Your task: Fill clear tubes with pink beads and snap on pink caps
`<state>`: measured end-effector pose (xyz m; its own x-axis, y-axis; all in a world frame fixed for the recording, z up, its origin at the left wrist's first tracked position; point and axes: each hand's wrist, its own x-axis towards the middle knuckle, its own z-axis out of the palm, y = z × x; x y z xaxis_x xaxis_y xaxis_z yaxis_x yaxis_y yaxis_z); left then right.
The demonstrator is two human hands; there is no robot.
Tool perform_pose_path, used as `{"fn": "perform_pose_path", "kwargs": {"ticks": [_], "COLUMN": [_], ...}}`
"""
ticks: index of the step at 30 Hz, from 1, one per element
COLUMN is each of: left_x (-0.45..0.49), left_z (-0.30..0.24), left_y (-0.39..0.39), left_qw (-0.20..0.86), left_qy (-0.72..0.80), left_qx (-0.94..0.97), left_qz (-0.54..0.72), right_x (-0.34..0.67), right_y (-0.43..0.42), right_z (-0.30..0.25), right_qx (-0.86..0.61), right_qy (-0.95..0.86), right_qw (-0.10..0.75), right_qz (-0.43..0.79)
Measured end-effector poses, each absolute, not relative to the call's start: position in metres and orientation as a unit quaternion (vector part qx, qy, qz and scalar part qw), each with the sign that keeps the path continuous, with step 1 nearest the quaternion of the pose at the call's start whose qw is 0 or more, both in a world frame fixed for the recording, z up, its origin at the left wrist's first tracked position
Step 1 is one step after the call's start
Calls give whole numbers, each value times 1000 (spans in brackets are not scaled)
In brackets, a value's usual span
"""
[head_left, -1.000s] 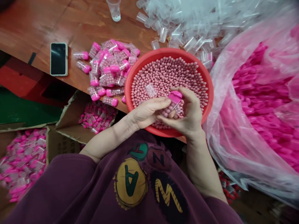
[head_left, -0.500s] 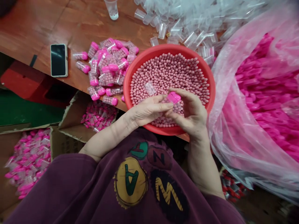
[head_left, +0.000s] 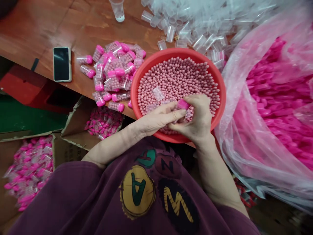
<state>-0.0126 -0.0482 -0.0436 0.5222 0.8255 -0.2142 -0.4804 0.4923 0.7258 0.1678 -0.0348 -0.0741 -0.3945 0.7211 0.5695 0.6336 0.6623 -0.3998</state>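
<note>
A red basin (head_left: 146, 67) full of small pink candy balls (head_left: 178, 76) sits at the table's near edge. Both my hands meet over its near side. My left hand (head_left: 156, 119) is closed on a small clear vial filled with balls. My right hand (head_left: 198, 119) curls round the same vial and presses a pink cap (head_left: 182, 104) onto its top with the thumb. Another empty clear vial (head_left: 157, 93) lies on the balls just beyond my fingers.
A pile of filled, pink-capped vials (head_left: 114, 70) lies left of the basin, with a phone (head_left: 62, 63) further left. Empty clear vials (head_left: 195, 32) are heaped behind. A plastic bag of pink caps (head_left: 276, 98) stands at right. Cardboard boxes of finished vials (head_left: 29, 166) sit below left.
The pink cap has gone from tilted above the vial to pressed down on it, with my right thumb closing over it. My hands have stayed over the basin's near side.
</note>
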Motion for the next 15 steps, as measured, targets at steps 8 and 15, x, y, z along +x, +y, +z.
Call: {"fn": "perform_pose_path", "kwargs": {"ticks": [8, 15], "left_x": [-67, -131], "left_z": [-47, -59], "left_y": [-10, 46], "left_qw": [519, 173], "left_qy": [453, 626], "left_qx": [550, 605], "left_qz": [473, 461], "right_x": [174, 134], "right_y": [-4, 41], "right_z": [-59, -77], "right_qx": [-393, -509], "right_qy": [-831, -813], "right_qw": [316, 142], "right_qz": [235, 243]}}
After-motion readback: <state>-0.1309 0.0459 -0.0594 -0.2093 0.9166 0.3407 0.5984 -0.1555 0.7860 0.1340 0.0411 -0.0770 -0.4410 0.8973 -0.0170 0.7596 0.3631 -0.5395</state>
